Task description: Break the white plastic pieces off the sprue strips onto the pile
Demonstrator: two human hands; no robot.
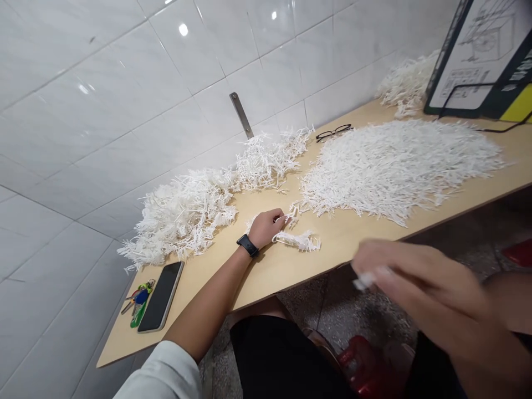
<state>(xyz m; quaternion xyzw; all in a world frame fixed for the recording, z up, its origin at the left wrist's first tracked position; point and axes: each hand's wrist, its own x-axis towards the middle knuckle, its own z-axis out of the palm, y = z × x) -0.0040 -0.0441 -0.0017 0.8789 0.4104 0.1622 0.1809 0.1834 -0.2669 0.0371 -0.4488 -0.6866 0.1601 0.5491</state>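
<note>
My left hand (266,228), a dark watch on its wrist, rests on the wooden table with its fingers closed. Thin white plastic strips (291,216) show at its fingertips. Just beside it lies a small tangled bunch of white strips (301,241). Off the table's front edge, my right hand (419,277) is raised and blurred. It pinches a small white piece (364,281) between thumb and fingers; its exact kind is too smeared to tell. A loose heap of white strips (187,213) stands behind my left hand, and a broad flat pile (394,166) spreads to the right.
A phone (161,296) and keys (139,299) lie at the table's left end. Glasses (333,133) sit near the tiled wall. A large printed box (477,61) with a black cord stands at the back right. Something red (366,366) is below on the floor.
</note>
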